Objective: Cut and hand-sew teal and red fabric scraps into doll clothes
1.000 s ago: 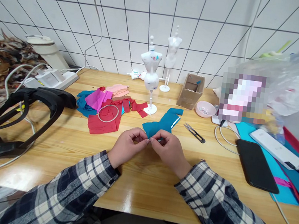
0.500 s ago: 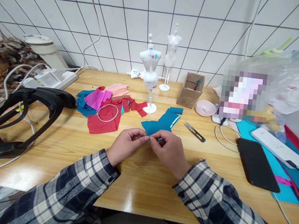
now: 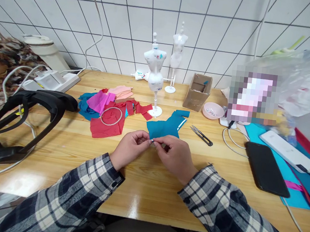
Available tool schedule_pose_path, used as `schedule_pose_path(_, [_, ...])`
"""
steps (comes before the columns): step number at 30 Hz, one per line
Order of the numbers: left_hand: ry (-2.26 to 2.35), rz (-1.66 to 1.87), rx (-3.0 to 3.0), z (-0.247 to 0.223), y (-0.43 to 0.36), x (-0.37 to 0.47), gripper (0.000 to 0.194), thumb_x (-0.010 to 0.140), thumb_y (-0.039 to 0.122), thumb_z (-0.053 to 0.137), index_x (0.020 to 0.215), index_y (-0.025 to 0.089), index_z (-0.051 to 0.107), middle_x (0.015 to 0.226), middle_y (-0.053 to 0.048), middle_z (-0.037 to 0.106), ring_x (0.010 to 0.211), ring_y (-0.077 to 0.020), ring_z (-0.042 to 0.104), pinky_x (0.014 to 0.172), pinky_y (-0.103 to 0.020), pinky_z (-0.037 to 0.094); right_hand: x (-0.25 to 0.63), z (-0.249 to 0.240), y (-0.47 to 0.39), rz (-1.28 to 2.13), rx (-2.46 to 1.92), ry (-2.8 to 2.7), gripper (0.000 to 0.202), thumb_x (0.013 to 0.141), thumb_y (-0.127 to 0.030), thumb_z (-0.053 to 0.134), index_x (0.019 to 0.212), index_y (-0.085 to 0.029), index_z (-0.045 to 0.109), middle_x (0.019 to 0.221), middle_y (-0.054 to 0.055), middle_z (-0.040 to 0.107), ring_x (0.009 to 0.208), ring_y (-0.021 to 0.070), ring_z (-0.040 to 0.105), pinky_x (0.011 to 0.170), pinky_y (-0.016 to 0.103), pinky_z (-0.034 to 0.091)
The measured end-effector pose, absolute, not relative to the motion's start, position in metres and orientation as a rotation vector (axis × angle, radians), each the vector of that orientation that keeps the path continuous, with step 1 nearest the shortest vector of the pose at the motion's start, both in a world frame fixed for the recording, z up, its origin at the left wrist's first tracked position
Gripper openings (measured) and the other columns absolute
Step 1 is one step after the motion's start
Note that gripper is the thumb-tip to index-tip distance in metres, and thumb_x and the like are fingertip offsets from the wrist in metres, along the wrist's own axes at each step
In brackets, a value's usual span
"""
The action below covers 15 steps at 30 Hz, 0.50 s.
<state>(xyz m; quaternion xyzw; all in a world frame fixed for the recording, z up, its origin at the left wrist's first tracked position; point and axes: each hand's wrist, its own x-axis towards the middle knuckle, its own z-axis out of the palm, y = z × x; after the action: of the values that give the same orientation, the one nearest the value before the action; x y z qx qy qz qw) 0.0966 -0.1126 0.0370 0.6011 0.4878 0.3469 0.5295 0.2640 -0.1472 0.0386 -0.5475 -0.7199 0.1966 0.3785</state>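
Observation:
A piece of teal crepe paper [image 3: 164, 129] lies in front of me, with a white strip [image 3: 181, 124] along its right edge. Its near edge is pinched between the thumb and fingers of my left hand [image 3: 132, 147]. Beside it my right hand [image 3: 175, 155] also pinches that edge, the two sets of fingertips nearly touching. A tiny pale bit shows between them, too small to name. My fingers hide the paper's near corner. To the right lie thread snips [image 3: 202, 135].
Two small white dress forms [image 3: 154, 65] stand at the back, near a cardboard box [image 3: 197, 95] and a pink bowl [image 3: 213, 111]. Red crepe paper [image 3: 107, 127] bearing a hoop [image 3: 111, 116] lies left. A black headset frame [image 3: 29, 127] and a black phone [image 3: 267, 169] flank me.
The teal paper's left part has shifted and spreads flatter. My fingertips have moved slightly left, and a tiny pale bit now shows between them. The whole view has tilted a little.

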Motion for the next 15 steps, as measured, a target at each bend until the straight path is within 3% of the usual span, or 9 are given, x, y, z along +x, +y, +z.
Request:
schedule_pose_path(12, [1.181, 0.788, 1.498, 0.0442, -0.1129, 0.0965, 0.03, 0.071, 0.045, 0.068, 0.071, 0.016, 0.06, 0.068, 0.001, 0.061, 0.064, -0.0127, 0.054, 0.062, -0.024, 0.045, 0.2692, 0.0401, -0.144, 0.48, -1.375, -1.836, 0.016, 0.084, -0.025, 0.061, 0.096, -0.021, 0.072, 0.086, 0.001, 0.072, 0.067, 0.0132, 0.059, 0.064, 0.026, 0.044])
schedule_pose_path(15, [1.171, 0.797, 1.505, 0.0453, -0.1134, 0.0966, 0.03, 0.071, 0.046, 0.069, 0.072, 0.016, 0.062, 0.069, 0.0, 0.063, 0.065, -0.0134, 0.055, 0.063, -0.025, 0.046, 0.2709, 0.0395, -0.1426, 0.478, -1.355, -1.869, 0.015, 0.085, -0.025, 0.061, 0.093, -0.021, 0.073, 0.079, 0.001, 0.07, 0.067, 0.0134, 0.059, 0.063, 0.026, 0.043])
